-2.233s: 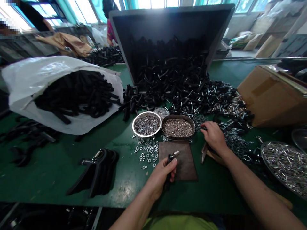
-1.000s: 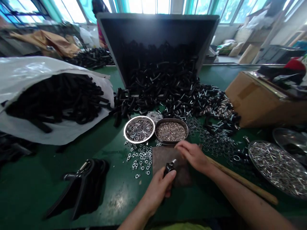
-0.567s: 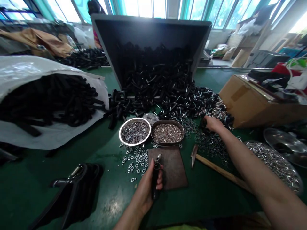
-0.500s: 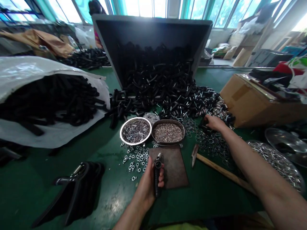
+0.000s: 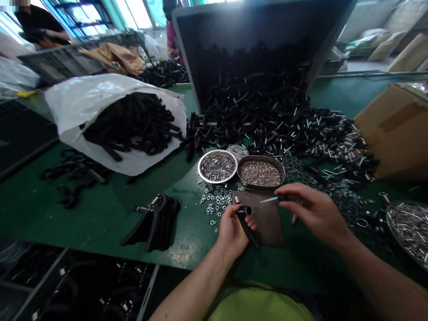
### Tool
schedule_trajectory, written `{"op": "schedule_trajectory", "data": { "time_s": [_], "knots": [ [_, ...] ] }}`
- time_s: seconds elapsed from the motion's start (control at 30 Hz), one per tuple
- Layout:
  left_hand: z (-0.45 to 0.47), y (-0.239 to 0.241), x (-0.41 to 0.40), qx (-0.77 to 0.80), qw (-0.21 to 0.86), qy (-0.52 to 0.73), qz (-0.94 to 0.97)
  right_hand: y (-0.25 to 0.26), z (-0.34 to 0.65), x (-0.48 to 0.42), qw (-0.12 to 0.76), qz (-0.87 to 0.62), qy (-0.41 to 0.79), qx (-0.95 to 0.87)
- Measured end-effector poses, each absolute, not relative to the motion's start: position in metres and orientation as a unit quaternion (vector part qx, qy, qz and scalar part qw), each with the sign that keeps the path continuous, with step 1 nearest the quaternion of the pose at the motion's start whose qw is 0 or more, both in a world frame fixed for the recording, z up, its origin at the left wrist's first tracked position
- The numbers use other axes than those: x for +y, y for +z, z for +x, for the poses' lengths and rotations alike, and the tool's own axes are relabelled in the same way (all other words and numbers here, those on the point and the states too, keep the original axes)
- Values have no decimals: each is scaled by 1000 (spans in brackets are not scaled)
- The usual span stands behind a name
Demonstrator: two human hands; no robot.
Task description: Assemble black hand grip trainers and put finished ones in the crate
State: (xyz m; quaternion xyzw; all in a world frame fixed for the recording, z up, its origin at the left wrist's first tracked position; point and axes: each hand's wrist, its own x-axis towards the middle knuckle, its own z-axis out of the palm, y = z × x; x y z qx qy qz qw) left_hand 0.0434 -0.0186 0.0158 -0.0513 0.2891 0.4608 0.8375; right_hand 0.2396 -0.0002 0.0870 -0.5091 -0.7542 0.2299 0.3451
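My left hand [image 5: 232,232] is wrapped round a black handle [image 5: 248,227] with a round hole at its top and a silver threaded piece standing up beside it. Between the thumb and fingers of my right hand [image 5: 312,211] is a screw with a black knob [image 5: 282,197], its thin metal shank pointing left toward the handle. The two parts are apart. Under both hands lies a brown square plate [image 5: 272,225]. Small metal rings [image 5: 217,200] are scattered just beyond my left hand. My right hand partly hides the hammer.
A round bowl [image 5: 199,171] and an oval tin [image 5: 282,178] hold small metal parts. Behind them, black parts spill from a grey bin [image 5: 190,58]. A white sack [image 5: 76,96] and a stack of black handles [image 5: 162,223] are left; a carton [image 5: 397,129] is right.
My right hand has come back from the pile of knobbed screws with one in its fingers. My left hand has tilted the handle. The view has swung left and down.
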Motion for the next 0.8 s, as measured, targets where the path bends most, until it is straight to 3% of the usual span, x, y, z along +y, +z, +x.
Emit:
{"op": "schedule_trajectory", "data": {
  "time_s": [0.17,0.27,0.4,0.6,0.7,0.8],
  "knots": [
    [50,28,-27,295,819,491,-29,63,189,-29,368,-409,156,-820],
    [52,31,-31,335,779,530,-22,52,180,-28,333,-477,113,-806],
    [49,31,-34,367,745,558,10,56,179,-24,213,-591,167,-760],
    [47,29,-38,378,715,585,58,56,178,-30,321,-470,213,-795],
    [47,25,-40,378,710,583,113,53,177,-30,269,-551,325,-720],
    [46,20,-41,387,708,582,102,55,176,-29,256,-534,327,-737]
  ]
}}
